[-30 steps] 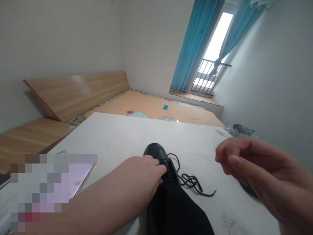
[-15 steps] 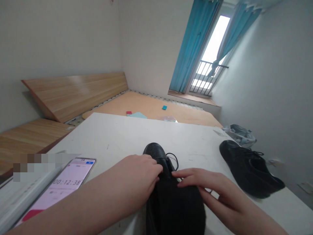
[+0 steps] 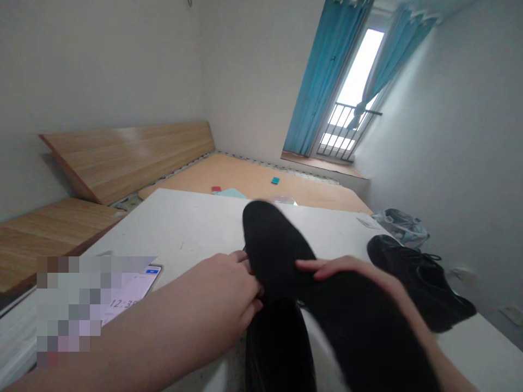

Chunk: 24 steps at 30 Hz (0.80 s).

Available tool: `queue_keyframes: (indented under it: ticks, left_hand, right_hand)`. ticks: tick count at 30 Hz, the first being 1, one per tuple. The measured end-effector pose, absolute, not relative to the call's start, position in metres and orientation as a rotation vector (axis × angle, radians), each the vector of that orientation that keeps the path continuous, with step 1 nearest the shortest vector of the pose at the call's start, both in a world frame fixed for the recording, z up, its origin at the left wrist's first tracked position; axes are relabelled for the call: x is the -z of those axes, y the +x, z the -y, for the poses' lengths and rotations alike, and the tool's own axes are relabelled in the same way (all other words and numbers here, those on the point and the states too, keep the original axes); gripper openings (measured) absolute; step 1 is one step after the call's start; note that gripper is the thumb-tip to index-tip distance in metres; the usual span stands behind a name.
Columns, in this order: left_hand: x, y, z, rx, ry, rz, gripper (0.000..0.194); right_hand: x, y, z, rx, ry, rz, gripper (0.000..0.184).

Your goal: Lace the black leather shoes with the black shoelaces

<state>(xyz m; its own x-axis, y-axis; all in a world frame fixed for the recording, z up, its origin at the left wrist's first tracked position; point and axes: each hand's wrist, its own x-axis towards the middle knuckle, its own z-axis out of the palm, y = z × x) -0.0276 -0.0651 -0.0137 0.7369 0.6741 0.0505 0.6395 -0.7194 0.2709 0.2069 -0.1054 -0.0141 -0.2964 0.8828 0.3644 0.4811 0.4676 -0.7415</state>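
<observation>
A black insole [image 3: 274, 245] is raised over the table, its rounded end pointing away from me and its other end running toward the lower right. My right hand [image 3: 347, 267] is closed on its middle, with fingertips on the upper face and the rest partly behind it. Beneath lies a black shoe [image 3: 281, 348], opening toward me; the insole covers its front part. My left hand [image 3: 232, 291] grips the shoe from the left side, fingers curled in beside the insole. A second black shoe [image 3: 425, 283] with laces stands on the right of the table.
The white table [image 3: 196, 218] carries a phone [image 3: 133, 294] at the left, partly blurred out, and a small flat item [image 3: 368, 221] at the far right corner. A lined bin [image 3: 404, 226] stands beyond that corner. Behind the table is a tan bed board [image 3: 245, 169].
The insole has come up out of the shoe, lifted and swung to the right by my right hand. My left hand stays at the shoe, shifted slightly left.
</observation>
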Motion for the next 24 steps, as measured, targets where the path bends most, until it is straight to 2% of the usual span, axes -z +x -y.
queue_keyframes:
  ticks: [2, 5, 11, 18, 22, 24]
  left_hand:
    - [0.013, -0.03, 0.063, -0.125, 2.718, -1.091, 0.018]
    - [0.013, -0.033, 0.061, -0.05, 2.689, -1.178, 0.022]
    - [0.005, -0.035, 0.059, 0.0, 2.593, -1.352, 0.03]
    - [0.011, -0.031, 0.058, 0.034, 2.635, -1.25, 0.025]
    - [0.02, -0.027, 0.059, -0.026, 2.691, -1.127, 0.031]
    - [0.023, -0.025, 0.059, -0.02, 2.699, -1.111, 0.031]
  right_hand:
    - [0.024, 0.203, 0.106, -0.609, -1.145, 2.152, 0.021]
    - [0.033, 0.198, 0.106, -0.424, -1.168, 2.429, 0.032]
    - [0.037, 0.195, 0.105, -0.206, -1.14, 2.539, 0.031]
    - [0.036, 0.191, 0.094, -0.457, -1.151, 2.554, 0.033]
    - [0.036, 0.194, 0.087, -0.641, -1.167, 2.468, 0.036]
    - [0.038, 0.202, 0.083, -0.706, -1.203, 2.356, 0.047]
